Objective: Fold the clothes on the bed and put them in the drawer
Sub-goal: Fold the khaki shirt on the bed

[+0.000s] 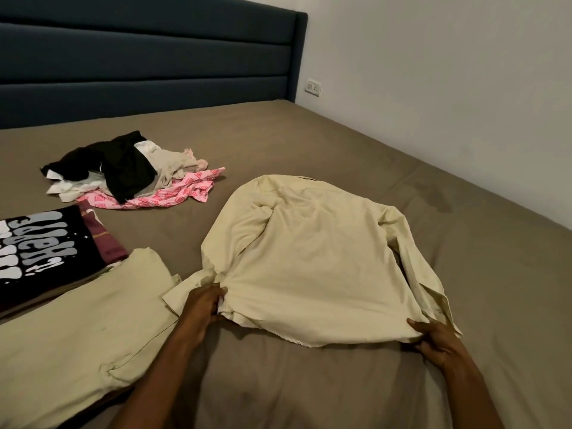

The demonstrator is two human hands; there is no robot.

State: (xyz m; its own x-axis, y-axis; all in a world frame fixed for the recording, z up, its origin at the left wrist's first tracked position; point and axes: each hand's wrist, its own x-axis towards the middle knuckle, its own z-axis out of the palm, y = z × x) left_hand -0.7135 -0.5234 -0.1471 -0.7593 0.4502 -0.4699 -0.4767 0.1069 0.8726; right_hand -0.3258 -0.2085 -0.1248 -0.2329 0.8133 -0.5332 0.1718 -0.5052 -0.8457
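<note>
A cream long-sleeved shirt (312, 258) lies back-up on the brown bed (309, 388), its sleeves tucked partly under it. My left hand (202, 305) pinches the shirt's near left hem corner. My right hand (433, 337) grips the near right hem corner, beside a loose cuff. A second cream garment (83, 329) lies flat at the near left. A black T-shirt with pale lettering (43, 246) rests folded on a maroon piece at the left edge. No drawer is in view.
A heap of unfolded clothes (130, 171), black, white, beige and pink patterned, sits further back on the left. A dark blue padded headboard (148, 57) stands behind. The white wall (448, 88) with a socket runs along the bed's right side.
</note>
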